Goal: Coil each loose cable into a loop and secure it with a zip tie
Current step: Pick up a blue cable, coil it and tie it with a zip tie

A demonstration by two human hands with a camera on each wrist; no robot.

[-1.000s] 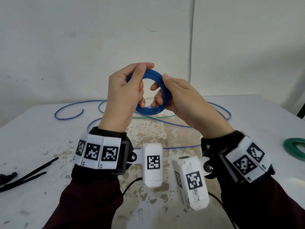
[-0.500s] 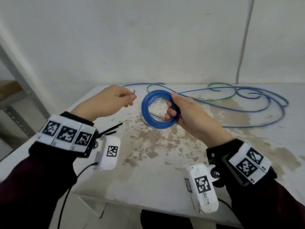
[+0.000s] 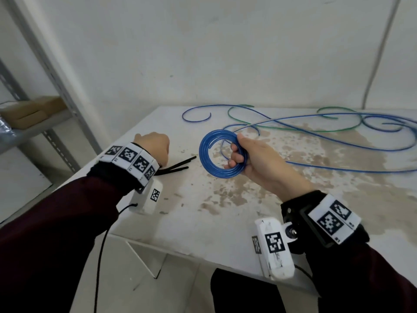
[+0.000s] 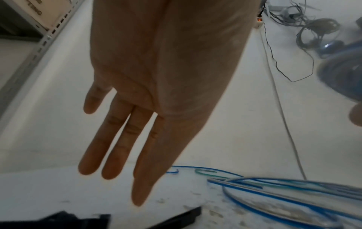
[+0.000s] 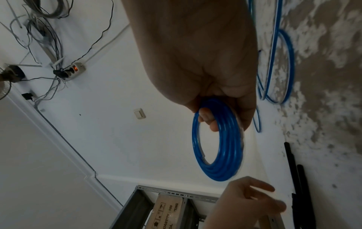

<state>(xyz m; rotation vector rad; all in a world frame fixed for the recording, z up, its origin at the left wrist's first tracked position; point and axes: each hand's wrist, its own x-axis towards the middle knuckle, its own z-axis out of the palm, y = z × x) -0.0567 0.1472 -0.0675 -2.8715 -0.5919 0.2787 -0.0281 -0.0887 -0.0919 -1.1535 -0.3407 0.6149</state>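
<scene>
Right hand (image 3: 259,159): one; grip curled round one coiled blue plastic cable loop (image 3: 220,153), thumb over the rim, fingers through the middle; held upright above the counter
Left hand (image 3: 153,146): one; grip wide, fingers (image 4: 109,139) straight and holding nothing; just over the black zip ties
Black zip ties (image 3: 178,167): two seen in the head view, lying side by side on the counter, between the two hands
Loose cables (image 3: 316,134): blue and green strands tangled at the far side of the counter; count not clear
Worn white counter (image 3: 225,211): one; stained brown patches
Grey metal shelf (image 3: 33,123): one, at left
</scene>
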